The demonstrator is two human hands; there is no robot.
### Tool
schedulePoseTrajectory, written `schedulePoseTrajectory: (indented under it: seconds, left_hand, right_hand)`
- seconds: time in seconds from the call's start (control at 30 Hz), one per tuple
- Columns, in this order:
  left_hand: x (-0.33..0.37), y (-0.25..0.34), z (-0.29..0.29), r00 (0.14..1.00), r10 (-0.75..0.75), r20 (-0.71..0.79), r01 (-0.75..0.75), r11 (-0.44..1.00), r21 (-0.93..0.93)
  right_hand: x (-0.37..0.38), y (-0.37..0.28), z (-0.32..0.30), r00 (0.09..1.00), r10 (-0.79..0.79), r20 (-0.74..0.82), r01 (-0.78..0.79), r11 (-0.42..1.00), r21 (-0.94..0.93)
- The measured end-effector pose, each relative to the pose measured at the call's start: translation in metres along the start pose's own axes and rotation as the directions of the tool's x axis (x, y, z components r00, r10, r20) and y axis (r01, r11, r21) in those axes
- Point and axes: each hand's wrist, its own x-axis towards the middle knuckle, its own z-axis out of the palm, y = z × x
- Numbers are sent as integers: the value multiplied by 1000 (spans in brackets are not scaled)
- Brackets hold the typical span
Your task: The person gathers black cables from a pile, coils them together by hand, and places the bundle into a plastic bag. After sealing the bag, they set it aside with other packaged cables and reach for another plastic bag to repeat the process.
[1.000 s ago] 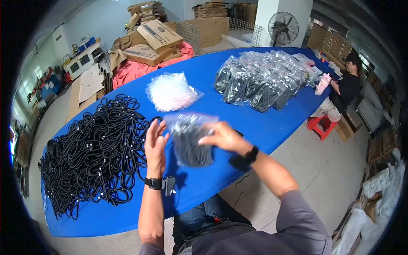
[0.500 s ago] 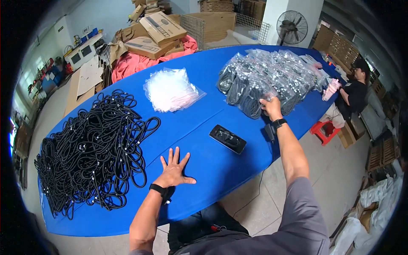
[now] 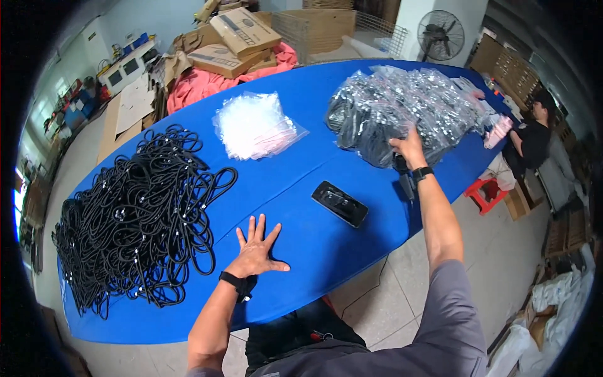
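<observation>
My left hand (image 3: 254, 252) lies flat with spread fingers on the blue-covered table (image 3: 295, 276), holding nothing. At the near edge of a heap of clear plastic bags with dark cords inside (image 3: 402, 107), my right hand (image 3: 409, 149) has its fingers closed on a bag; its fingertips are partly hidden. A small black adapter-like block (image 3: 407, 186) is beside my right wrist. Between my hands lies a dark smartphone (image 3: 340, 204), screen up. A large tangled pile of loose black cord loops (image 3: 141, 226) is left of my left hand.
A stack of clear bags (image 3: 254, 125) lies at the far middle of the table. Behind are cardboard boxes (image 3: 242, 34) on red cloth and a standing fan (image 3: 441, 36). At the right, a person (image 3: 534, 135) sits near a pink bottle (image 3: 498, 132) and red stool (image 3: 487, 195).
My right hand has moved slightly right along the near edge of the bagged cords, and the bags there have shifted. My left hand remains flat in place. The view has tilted slightly.
</observation>
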Motion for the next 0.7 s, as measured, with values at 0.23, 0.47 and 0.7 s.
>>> schedulePoseTrajectory:
  seconds: [0.23, 0.47, 0.7]
  left_hand:
    - [-7, 10, 3, 1000, -8, -29, 8, 1000, -15]
    - [-3, 15, 5, 999, 26, -40, -27, 999, -33]
    - [3, 14, 1, 999, 12, -35, -12, 1000, 13]
  right_hand:
    - [-10, 2, -18, 970, -215, -116, 211, 976, -48]
    - [-30, -4, -41, 919, -262, -293, 221, 961, -164]
    - [-60, 9, -46, 876, 27, -481, -209, 921, -330]
